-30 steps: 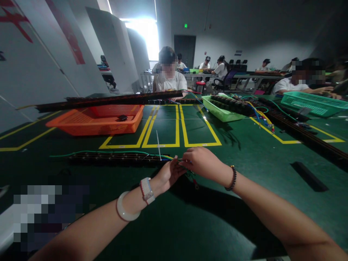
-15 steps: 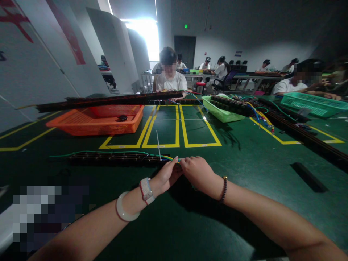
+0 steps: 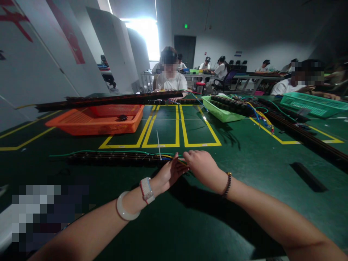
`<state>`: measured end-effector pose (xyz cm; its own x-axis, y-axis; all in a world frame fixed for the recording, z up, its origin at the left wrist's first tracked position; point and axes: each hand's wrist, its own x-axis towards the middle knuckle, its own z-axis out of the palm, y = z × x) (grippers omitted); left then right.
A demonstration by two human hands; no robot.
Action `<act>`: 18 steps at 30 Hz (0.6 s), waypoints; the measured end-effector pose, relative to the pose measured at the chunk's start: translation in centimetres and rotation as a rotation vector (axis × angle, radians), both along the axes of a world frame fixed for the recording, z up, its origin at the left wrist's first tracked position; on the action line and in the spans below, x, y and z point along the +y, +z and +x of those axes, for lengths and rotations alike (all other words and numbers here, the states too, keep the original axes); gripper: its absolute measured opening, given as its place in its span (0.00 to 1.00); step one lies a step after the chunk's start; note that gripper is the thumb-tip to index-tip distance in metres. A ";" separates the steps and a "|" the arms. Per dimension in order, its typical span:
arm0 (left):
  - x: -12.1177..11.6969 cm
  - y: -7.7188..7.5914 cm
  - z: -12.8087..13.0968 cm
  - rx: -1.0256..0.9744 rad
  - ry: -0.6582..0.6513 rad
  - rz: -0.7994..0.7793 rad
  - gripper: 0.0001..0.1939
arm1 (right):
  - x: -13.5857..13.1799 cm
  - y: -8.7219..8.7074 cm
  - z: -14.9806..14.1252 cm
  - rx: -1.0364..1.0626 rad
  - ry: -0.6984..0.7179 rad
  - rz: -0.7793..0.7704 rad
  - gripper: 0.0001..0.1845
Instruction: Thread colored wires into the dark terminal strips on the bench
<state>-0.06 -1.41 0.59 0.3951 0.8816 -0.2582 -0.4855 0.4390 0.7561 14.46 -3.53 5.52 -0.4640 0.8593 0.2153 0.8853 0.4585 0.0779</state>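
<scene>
A long black strip [image 3: 108, 158] lies across the green table in front of me, with a green wire [image 3: 92, 152] running along its far side. A white cable tie [image 3: 158, 145] sticks up near its right end. Yellow and blue wires [image 3: 166, 158] come out of that end. My left hand [image 3: 167, 177] is around these wires, thumb up, its fingers partly behind them. Just to its right, my right hand [image 3: 203, 168] has its fingers bent and pinched on the wires, palm down. The wire ends are hidden by the right hand.
Beyond the strip stand an orange basket [image 3: 95, 128] and a light green basket [image 3: 225, 115] under black strips. A teal basket [image 3: 312, 105] is at the far right. A short black piece [image 3: 308, 177] lies right of my hands. A person [image 3: 171, 78] sits opposite.
My right hand has shifted slightly to the right and away from my left hand along the wires. The left fingers are spread a little more; the strip has stayed put.
</scene>
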 end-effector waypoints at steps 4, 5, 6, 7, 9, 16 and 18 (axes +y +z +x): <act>0.1 -0.3 0.0 0.019 -0.020 0.026 0.10 | 2.6 -1.0 1.4 0.085 -0.057 0.022 0.08; 0.2 -0.4 0.0 0.026 -0.029 0.032 0.11 | 3.3 -1.4 1.7 0.111 -0.063 0.023 0.09; 0.2 -0.4 0.0 0.034 -0.037 0.036 0.11 | 4.1 -1.9 1.9 0.137 -0.069 0.014 0.10; 0.2 -0.5 0.0 0.044 -0.045 0.035 0.11 | 4.7 -2.4 2.1 0.164 -0.072 -0.005 0.11; 0.3 -0.5 -0.1 0.061 -0.065 0.027 0.12 | 5.8 -3.2 2.2 0.211 -0.071 -0.054 0.12; 0.4 -0.6 -0.2 0.080 -0.087 0.013 0.14 | 6.9 -4.4 2.0 0.214 -0.066 -0.028 0.13; 0.4 -0.6 -0.2 0.067 -0.096 0.014 0.14 | 6.7 -4.4 2.0 0.183 -0.073 -0.010 0.13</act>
<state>-0.22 -0.96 0.02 0.4603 0.8440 -0.2752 -0.3894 0.4705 0.7918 16.42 3.13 1.17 -0.3542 0.8917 0.2818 0.9152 0.3925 -0.0916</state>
